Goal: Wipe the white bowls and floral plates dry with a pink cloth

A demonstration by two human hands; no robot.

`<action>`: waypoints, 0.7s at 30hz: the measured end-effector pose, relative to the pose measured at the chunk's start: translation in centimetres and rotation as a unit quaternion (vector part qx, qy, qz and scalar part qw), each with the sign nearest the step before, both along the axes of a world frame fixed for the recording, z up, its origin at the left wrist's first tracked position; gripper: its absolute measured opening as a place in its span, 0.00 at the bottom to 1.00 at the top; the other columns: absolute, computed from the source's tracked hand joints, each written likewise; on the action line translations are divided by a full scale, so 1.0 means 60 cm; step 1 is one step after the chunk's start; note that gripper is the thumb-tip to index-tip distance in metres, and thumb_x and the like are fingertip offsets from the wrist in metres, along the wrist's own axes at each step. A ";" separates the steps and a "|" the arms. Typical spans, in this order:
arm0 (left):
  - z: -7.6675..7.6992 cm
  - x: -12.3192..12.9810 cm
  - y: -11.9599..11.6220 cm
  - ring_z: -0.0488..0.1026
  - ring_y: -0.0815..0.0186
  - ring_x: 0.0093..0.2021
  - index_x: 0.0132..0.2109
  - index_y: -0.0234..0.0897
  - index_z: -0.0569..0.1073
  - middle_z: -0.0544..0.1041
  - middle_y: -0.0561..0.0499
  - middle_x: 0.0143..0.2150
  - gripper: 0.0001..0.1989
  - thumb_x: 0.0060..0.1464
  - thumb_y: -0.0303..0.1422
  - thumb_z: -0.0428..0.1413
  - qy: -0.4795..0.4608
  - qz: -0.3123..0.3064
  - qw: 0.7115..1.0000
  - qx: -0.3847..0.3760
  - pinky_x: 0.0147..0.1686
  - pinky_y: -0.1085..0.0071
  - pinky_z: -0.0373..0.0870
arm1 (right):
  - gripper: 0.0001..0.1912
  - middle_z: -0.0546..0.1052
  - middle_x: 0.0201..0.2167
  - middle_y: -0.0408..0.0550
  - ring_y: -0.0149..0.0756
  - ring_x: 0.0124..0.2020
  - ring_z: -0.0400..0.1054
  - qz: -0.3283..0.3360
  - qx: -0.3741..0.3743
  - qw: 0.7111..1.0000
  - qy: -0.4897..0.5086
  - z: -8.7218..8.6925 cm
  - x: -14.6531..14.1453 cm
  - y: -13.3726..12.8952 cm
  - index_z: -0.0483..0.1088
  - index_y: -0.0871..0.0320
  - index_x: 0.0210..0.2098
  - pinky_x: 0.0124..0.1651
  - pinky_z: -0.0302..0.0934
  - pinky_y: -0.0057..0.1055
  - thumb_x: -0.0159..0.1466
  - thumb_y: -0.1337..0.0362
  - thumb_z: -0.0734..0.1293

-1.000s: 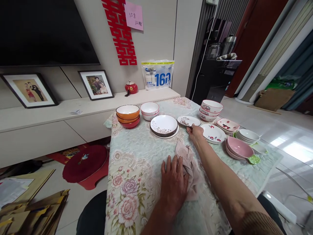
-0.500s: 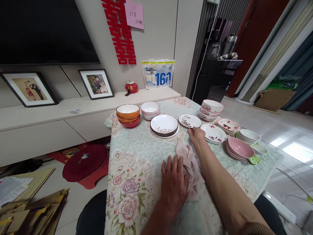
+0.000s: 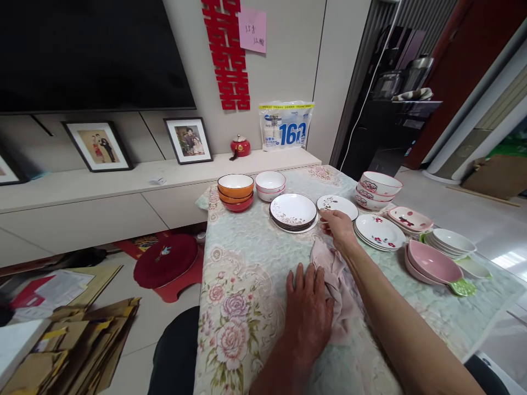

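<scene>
My right hand (image 3: pixel 338 226) reaches over the table, its thumb and fingers closed at the near left rim of a white plate (image 3: pixel 340 206) with a dark edge and brown flower pattern. My fingertips underneath are partly hidden. Just left of it stands a stack of similar plates (image 3: pixel 293 209). My left hand (image 3: pixel 308 302) lies flat with fingers apart, its thumb side against a crumpled pink cloth (image 3: pixel 337 280). Right of my right hand is a stack of white plates with red flowers (image 3: pixel 379 230).
Orange and red bowls (image 3: pixel 236 189) and white bowls (image 3: pixel 270 184) stand at the back left. To the right are patterned bowls (image 3: pixel 376 189), square dishes (image 3: pixel 409 218), small white bowls (image 3: pixel 450 241) and pink bowls (image 3: pixel 434 260). A floral cloth (image 3: pixel 242 236) covers the table.
The view has turned left, so everything sits further right in the picture. My right hand has slid left along the plate's near rim. My left hand stays by the cloth.
</scene>
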State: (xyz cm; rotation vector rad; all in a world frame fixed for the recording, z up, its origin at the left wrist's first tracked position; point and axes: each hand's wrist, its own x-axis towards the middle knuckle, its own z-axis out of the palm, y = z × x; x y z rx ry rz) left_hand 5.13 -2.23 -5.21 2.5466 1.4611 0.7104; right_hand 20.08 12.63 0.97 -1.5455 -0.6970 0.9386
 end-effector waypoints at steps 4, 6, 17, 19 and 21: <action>0.000 0.000 0.001 0.58 0.46 0.66 0.65 0.36 0.63 0.66 0.43 0.65 0.27 0.62 0.41 0.47 0.004 0.005 1.000 -0.004 0.62 0.45 0.56 | 0.17 0.71 0.18 0.44 0.27 0.15 0.60 0.037 -0.052 0.992 -0.111 -0.005 0.007 0.041 0.65 0.58 0.24 0.16 0.52 0.25 0.54 0.53 0.72; 0.000 -0.001 0.002 0.58 0.46 0.66 0.65 0.36 0.62 0.65 0.43 0.66 0.27 0.62 0.42 0.47 0.004 0.002 1.000 -0.004 0.62 0.44 0.56 | 0.18 0.70 0.16 0.45 0.29 0.15 0.60 0.054 -0.080 0.983 -0.155 -0.009 0.013 0.057 0.65 0.58 0.23 0.17 0.51 0.26 0.54 0.52 0.72; -0.001 0.001 0.003 0.56 0.44 0.67 0.66 0.36 0.61 0.64 0.42 0.67 0.28 0.62 0.42 0.47 -0.008 -0.005 0.999 -0.035 0.63 0.42 0.53 | 0.12 0.61 0.09 0.38 0.28 0.14 0.54 0.112 -0.163 0.964 -0.178 0.004 0.006 0.069 0.67 0.59 0.24 0.17 0.46 0.27 0.55 0.60 0.72; 0.003 0.000 0.002 0.56 0.44 0.67 0.66 0.36 0.62 0.63 0.42 0.67 0.28 0.62 0.42 0.47 -0.011 -0.006 0.999 -0.043 0.63 0.42 0.53 | 0.12 0.60 0.09 0.37 0.26 0.13 0.52 0.117 -0.172 0.966 -0.154 0.009 0.001 0.067 0.66 0.58 0.24 0.16 0.44 0.26 0.56 0.62 0.72; 0.006 -0.001 0.002 0.56 0.44 0.67 0.66 0.36 0.62 0.63 0.42 0.67 0.28 0.62 0.42 0.47 -0.012 -0.007 0.999 -0.051 0.63 0.42 0.52 | 0.12 0.60 0.10 0.37 0.25 0.13 0.51 0.123 -0.181 0.967 -0.129 0.012 -0.003 0.063 0.65 0.59 0.23 0.15 0.44 0.26 0.58 0.63 0.71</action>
